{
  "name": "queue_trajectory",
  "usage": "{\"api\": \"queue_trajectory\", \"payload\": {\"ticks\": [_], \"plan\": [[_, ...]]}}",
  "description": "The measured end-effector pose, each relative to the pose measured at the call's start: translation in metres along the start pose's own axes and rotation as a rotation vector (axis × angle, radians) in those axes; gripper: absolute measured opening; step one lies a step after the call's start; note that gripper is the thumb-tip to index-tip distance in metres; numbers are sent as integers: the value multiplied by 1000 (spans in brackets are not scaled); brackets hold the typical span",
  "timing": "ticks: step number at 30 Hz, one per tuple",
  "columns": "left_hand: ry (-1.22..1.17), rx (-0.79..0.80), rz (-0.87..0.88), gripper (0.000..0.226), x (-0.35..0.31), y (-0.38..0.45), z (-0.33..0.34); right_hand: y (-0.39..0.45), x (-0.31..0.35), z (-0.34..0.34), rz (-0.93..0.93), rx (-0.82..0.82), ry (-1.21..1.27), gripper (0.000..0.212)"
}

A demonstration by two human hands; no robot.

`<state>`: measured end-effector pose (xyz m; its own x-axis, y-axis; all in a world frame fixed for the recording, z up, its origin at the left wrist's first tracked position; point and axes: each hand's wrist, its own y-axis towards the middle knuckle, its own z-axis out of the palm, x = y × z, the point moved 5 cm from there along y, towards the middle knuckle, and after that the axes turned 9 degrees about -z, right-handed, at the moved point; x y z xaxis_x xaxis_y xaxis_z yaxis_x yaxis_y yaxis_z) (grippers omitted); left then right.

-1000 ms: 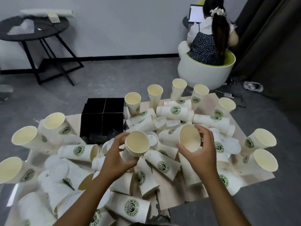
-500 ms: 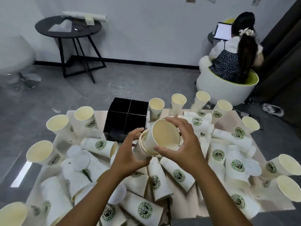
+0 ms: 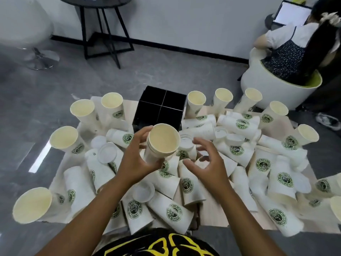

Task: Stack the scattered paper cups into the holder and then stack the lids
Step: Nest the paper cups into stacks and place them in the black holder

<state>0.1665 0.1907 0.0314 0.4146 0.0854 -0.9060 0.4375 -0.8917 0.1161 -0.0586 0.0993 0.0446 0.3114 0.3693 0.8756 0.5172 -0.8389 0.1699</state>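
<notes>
My left hand (image 3: 137, 161) grips a short stack of nested paper cups (image 3: 163, 140), mouth tilted toward me, just in front of the black four-compartment holder (image 3: 160, 109). All four of the holder's compartments look dark. My right hand (image 3: 208, 163) hovers to the right of the stack, fingers spread and holding nothing. Several white paper cups with green logos (image 3: 241, 124) lie or stand all over the low wooden table (image 3: 212, 209). White lids (image 3: 107, 151) lie among them, another lid (image 3: 143, 191) below my left wrist.
Upright cups (image 3: 196, 100) line the table's far and left edges. A person sits in a white tub chair (image 3: 273, 89) at the back right with a laptop. A black round side table (image 3: 103, 34) stands at the back left on grey floor.
My right hand pushed its cup into the cup in my left hand, then let go and drew back to the right. The stack now stands more upright near the holder.
</notes>
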Motion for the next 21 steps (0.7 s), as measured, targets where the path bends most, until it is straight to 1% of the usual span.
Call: {"api": "queue_trajectory", "payload": {"ticks": [3, 5, 6, 8, 9, 11, 14, 17, 21], "plan": [[-29, -24, -48, 96, 8, -6, -9, -29, -36, 22, 65, 136, -123, 66], [-42, -30, -71, 93, 13, -12, -13, -47, -61, 36, 79, 240, -245, 74], [-46, -31, -75, 93, 15, -14, -15, -55, -72, 39, 97, 268, -294, 78], [-51, -30, -75, 93, 18, -19, -17, -68, -88, 39, 161, 270, -332, 81], [-52, -31, -74, 94, 19, -21, -18, -76, -92, 37, 177, 246, -333, 80], [-52, -33, -59, 96, 21, -25, -17, -94, -95, 34, 166, 193, -325, 73], [-58, -6, -32, 96, 24, -29, -12, -125, -97, 40, 136, 229, -333, 67], [-55, 35, -14, 96, 27, -32, -6, -152, -103, 47, 122, 286, -367, 70], [-52, 99, -15, 101, 32, -34, 4, -175, -113, 56, 181, 328, -423, 83]]}}
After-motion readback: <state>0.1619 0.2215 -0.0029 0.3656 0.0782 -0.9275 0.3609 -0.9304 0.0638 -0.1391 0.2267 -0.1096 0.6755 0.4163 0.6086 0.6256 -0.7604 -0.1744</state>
